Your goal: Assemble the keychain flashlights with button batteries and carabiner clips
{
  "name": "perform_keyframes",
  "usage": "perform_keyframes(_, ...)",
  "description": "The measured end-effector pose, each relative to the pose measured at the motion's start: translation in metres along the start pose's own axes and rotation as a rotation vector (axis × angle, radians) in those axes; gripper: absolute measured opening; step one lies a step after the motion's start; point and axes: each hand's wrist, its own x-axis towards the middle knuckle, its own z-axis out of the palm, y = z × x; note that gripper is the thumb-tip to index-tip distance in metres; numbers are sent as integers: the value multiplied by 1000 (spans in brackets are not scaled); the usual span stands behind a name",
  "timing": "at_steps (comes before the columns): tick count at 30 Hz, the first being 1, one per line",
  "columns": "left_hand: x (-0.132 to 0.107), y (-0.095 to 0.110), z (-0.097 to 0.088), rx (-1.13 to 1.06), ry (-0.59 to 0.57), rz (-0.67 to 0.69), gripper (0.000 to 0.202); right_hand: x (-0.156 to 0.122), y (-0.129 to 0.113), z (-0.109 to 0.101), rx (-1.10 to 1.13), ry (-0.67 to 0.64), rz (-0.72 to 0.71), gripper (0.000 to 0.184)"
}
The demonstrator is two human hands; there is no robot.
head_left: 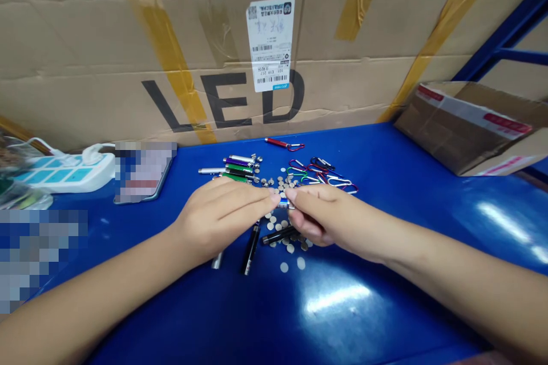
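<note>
My left hand (pixel 222 211) and my right hand (pixel 323 214) meet over the middle of the blue table. Between their fingertips is a small blue and silver metal flashlight tube (pixel 283 203), pinched from both sides; the fingers cover most of it. Round button cells (pixel 290 248) lie scattered beneath and around the hands. Two black flashlight tubes (pixel 251 250) rest just below, one partly under my right fingers. A silver tube (pixel 217 261) shows below my left hand. Beyond the left fingers lies a group of coloured tubes (pixel 238 170) with small metal caps (pixel 258 158).
Coloured carabiner clips (pixel 319 168) lie behind my right hand, and a red flashlight with a clip (pixel 277 142) farther back. A phone (pixel 148 174) and a white power strip (pixel 81 175) are at the left. An open cardboard box (pixel 466 125) stands right; a large carton (pixel 231 40) walls the back.
</note>
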Motion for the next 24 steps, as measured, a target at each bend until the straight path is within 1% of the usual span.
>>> perform_keyframes(1,1,-1,0,12,-21,-17,26,0,0,-1,-32,16,-23,41)
perform_keyframes(2,3,-1,0,25,-50,-68,23,0,-1,-2,-123,55,-74,40)
perform_keyframes(4,8,-1,2,37,-122,-190,21,0,0,-6,-364,144,-205,38)
perform_keyframes(6,13,0,4,12,-208,-272,25,1,1,-11,-585,208,-309,38)
perform_keyframes(10,18,-1,5,-111,-344,-379,26,3,6,-22,-1043,253,-479,36)
perform_keyframes(12,17,0,4,-133,-378,-408,27,4,9,-27,-1180,239,-546,37)
perform_keyframes(13,16,0,4,-121,-382,-402,28,4,10,-28,-1198,227,-574,38)
perform_keyframes(15,14,2,4,-58,-377,-370,32,4,10,-28,-1165,177,-617,39)
perform_keyframes(18,14,6,4,45,-399,-340,37,4,7,-26,-1040,122,-629,39)
perform_keyframes(20,15,8,2,44,-407,-373,37,4,5,-30,-943,103,-617,40)
perform_keyframes(22,18,9,0,-27,-379,-484,34,4,4,-42,-855,159,-602,44)
perform_keyframes(23,19,8,-1,-79,-353,-561,33,3,4,-51,-821,227,-588,45)
perform_keyframes(24,20,7,-1,-134,-325,-640,32,3,5,-61,-819,355,-552,44)
